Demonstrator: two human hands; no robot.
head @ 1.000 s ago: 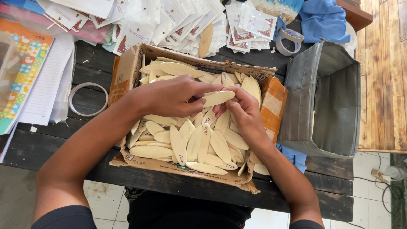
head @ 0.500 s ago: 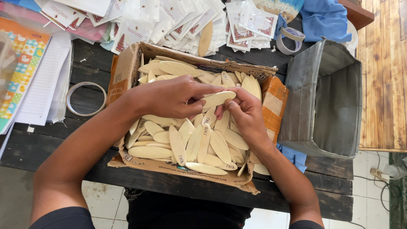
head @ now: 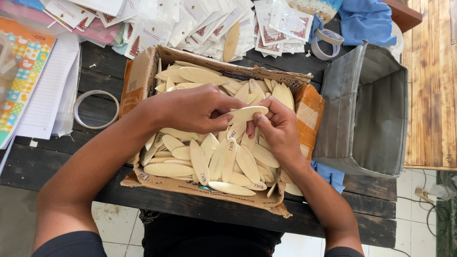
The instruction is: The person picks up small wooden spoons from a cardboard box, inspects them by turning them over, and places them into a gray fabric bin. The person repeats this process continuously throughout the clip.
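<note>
Pinched between both sets of fingertips, one pale leaf-shaped wooden piece is held level just above the open cardboard box, the left hand closed on its left end with thumb beneath and fingers curled over, the right hand closed on its right end from below. Holding it by the two tips leaves the flat face bare and turned up toward the eyes, a grip that suits looking a piece over rather than merely carrying it. Inside the box, right under the hands, lies a loose heap of like wooden pieces, many overlapping and some bearing small dark print. Both forearms come in from the near edge of the box, the left one crossing its near left corner at a slant, the right one rising over its near right corner, wrists bent so the knuckles arch above the heap. Right of the box stands an open grey fabric bin; beyond the box's far wall small clear packets are spread; left of the box lies a roll of tape on the dark wooden table.
</note>
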